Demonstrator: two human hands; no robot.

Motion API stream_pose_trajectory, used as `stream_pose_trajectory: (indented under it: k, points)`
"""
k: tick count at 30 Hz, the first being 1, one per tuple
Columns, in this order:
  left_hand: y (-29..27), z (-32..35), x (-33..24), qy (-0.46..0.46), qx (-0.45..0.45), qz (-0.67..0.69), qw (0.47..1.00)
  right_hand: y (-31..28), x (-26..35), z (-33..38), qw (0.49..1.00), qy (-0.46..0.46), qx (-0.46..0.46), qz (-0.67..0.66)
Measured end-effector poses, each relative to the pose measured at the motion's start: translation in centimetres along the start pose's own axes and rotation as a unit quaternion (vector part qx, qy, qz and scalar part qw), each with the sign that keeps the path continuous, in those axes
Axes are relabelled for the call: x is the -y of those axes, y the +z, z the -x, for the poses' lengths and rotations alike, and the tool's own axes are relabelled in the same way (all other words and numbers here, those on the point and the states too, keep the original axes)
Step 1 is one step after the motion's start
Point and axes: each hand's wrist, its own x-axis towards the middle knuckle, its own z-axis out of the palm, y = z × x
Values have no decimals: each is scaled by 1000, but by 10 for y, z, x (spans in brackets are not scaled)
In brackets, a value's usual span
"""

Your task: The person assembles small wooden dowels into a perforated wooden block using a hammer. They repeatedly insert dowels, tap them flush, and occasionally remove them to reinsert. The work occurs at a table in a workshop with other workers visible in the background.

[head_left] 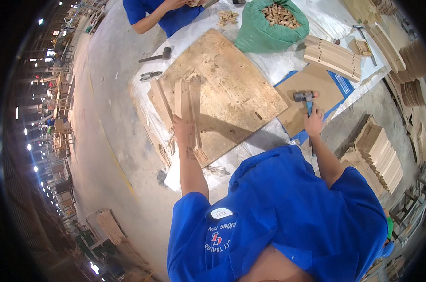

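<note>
My left hand (183, 128) is closed around the near part of some pale wooden strips (181, 97), which lie side by side on a worn plywood board (227, 80). Another loose strip (161, 101) rests just left of them. In my right hand (314, 123) is a hammer (309, 104) with a dark head and a blue handle. Its head is over a brown cardboard sheet (297, 113) at the board's right. Part of the strips is hidden under my left fingers.
Beyond the board stand a green sack (255, 33) of wooden dowels and a small dowel pile (227, 18). A black mallet (165, 53) and pliers (150, 75) lie at the left. Drilled planks (332, 56) and stacked wood (379, 150) are rightward. A co-worker's arm (152, 19) is opposite.
</note>
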Motion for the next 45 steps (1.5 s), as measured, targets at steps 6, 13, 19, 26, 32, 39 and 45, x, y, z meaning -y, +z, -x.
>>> stream_pose_trajectory:
  k: [6,13,19,26,32,39,45]
  points:
    - [14,13,-28,-79,-24,16,996,7,-8,-3,998,51,-20,19]
    - [56,89,-77,91,-149,72,982,11,-16,-6,996,90,-6,7]
    - [85,159,-104,128,-32,151,980,-2,-6,-6,993,111,12,-26]
    - [84,174,-110,70,26,136,988,-2,-39,-16,995,35,2,-94]
    - [86,187,-132,104,-8,81,991,-25,-46,-48,951,93,-121,-269]
    - [92,175,-160,137,22,118,983,-61,-76,-178,989,-92,-104,-47]
    - [94,175,-180,97,99,217,966,-59,-103,-261,970,-199,-81,118]
